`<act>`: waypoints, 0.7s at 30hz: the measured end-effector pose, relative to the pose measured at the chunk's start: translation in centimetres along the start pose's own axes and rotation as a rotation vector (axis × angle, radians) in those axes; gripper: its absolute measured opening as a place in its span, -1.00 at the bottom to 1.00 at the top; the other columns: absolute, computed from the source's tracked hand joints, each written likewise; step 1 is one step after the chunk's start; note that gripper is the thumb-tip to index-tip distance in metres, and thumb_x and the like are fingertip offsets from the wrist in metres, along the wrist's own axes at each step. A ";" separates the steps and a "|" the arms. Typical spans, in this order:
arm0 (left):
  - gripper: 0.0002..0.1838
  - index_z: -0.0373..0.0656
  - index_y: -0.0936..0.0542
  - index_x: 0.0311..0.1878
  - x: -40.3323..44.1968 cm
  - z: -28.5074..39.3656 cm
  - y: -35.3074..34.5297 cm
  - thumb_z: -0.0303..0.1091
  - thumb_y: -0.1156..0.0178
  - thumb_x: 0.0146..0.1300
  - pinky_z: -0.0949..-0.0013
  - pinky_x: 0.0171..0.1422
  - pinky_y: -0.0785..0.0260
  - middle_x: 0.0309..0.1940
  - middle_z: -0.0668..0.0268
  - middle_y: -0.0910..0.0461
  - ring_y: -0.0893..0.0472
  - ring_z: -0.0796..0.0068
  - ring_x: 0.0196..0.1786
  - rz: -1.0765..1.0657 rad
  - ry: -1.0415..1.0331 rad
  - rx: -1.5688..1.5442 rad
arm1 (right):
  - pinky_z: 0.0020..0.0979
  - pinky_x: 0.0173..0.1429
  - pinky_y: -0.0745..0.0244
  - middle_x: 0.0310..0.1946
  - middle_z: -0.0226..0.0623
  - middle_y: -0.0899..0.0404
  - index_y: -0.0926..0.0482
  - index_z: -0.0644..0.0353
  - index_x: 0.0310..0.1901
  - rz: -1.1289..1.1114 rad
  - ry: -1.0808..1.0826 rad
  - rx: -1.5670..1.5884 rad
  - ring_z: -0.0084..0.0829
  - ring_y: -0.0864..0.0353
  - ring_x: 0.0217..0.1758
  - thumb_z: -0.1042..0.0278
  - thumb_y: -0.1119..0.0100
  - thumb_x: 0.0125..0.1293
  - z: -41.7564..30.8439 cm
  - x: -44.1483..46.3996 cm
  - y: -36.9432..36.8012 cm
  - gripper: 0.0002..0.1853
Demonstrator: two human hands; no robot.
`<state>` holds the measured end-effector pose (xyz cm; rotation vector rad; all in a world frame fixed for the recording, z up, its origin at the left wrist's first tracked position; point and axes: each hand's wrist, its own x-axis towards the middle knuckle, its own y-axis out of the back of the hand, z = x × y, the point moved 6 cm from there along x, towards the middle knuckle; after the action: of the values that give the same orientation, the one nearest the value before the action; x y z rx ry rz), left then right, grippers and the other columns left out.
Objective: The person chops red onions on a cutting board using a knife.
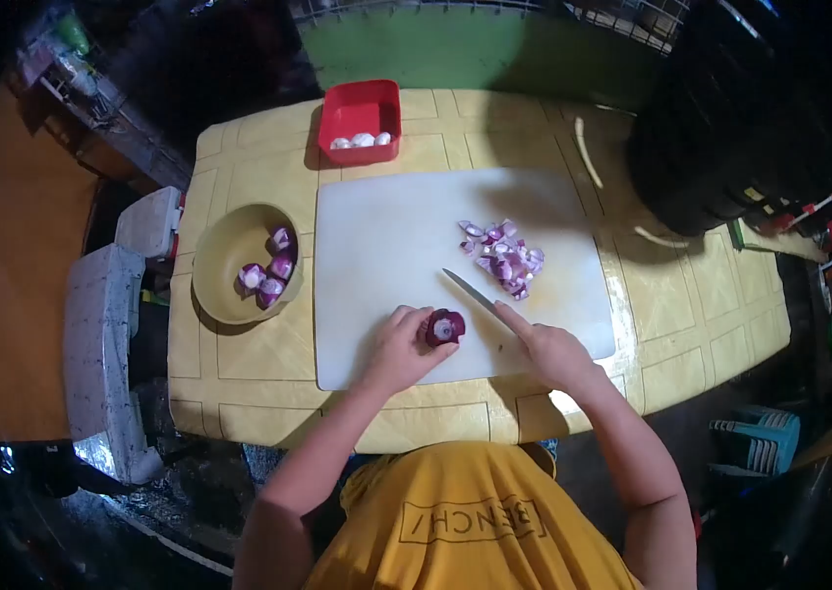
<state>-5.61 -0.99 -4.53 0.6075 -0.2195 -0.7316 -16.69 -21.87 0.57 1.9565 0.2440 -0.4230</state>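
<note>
My left hand [406, 349] is closed around a purple onion [444, 327] on the white cutting board [367, 226]. The onion's pale cut face is turned upward. In my right hand [558, 349] is a knife [470, 289], its blade pointing up and to the left just above the board, apart from the onion. A pile of chopped onion [504, 258] lies on the right half of the board, beyond the blade. A small dark scrap sits near the board's front edge, between my hands.
Left of the board stands a beige bowl [224, 258] with several purple onions [270, 285] in it. A red container [361, 103] holding white bulbs [364, 140] stands at the back of the yellow-covered table [258, 393]. A large black object [730, 128] occupies the back right.
</note>
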 end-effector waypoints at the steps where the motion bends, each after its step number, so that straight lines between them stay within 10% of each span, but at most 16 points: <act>1: -0.17 -0.26 -0.44 0.36 0.0 0.5 0.1 -0.09 -0.58 0.11 0.14 0.26 -0.55 0.07 -0.03 -0.58 -0.62 0.09 0.16 -0.020 0.012 -0.011 | 0.01 -0.09 -0.61 -0.30 0.05 -0.69 -0.02 -0.24 0.67 -0.028 -0.024 0.042 0.03 -0.74 -0.22 0.47 -0.07 0.39 -0.2 -0.1 0.5 -0.14; 4: -0.21 -0.31 -0.44 0.34 0.0 0.7 0.5 -0.20 -0.58 0.09 0.18 0.13 -0.54 -0.03 0.08 -0.57 -0.66 0.22 -0.01 0.163 0.019 0.148 | 0.01 -0.11 -0.59 -0.29 0.05 -0.68 -0.06 -0.21 0.66 0.111 0.013 0.153 0.05 -0.72 -0.25 0.45 -0.09 0.39 -0.1 -0.1 -1.8 -0.16; 11: -0.27 -0.13 -0.44 0.40 -1.7 2.2 1.6 -0.18 -0.42 0.17 -0.32 0.61 -0.04 0.38 -0.08 -0.32 -0.30 -0.08 0.50 0.376 -0.349 0.260 | 0.00 -0.27 -0.61 -0.30 0.03 -0.60 -0.10 -0.14 0.65 0.097 0.084 0.063 0.08 -0.68 -0.38 0.39 -0.14 0.37 -6.3 -2.4 -0.8 -0.18; 17: -0.47 0.11 -0.68 0.12 3.6 5.2 3.7 -0.14 -0.52 0.02 -0.53 0.66 0.23 0.23 0.29 -0.55 -0.25 0.13 0.60 -0.218 -0.558 0.583 | 0.01 -0.30 -0.63 -0.31 -0.02 -0.61 -0.07 -0.18 0.66 -0.071 0.068 -0.070 0.02 -0.69 -0.42 0.43 -0.13 0.39 -7.2 -2.4 0.7 -0.16; 21: -0.69 0.07 -0.70 -0.06 5.4 5.0 3.5 -0.28 -0.48 0.09 -0.14 0.57 -0.17 -0.24 0.39 -0.71 -0.66 0.33 0.10 -0.453 -0.504 0.461 | -0.06 -0.41 -0.61 -0.37 -0.08 -0.56 -0.06 -0.20 0.67 -0.065 0.100 -0.139 -0.06 -0.65 -0.51 0.49 -0.16 0.32 -7.8 -2.5 0.8 -0.09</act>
<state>-1.69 -4.84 1.43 0.9184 -0.7467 -1.2874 -17.25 -15.05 5.12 1.8390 0.3916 -0.3415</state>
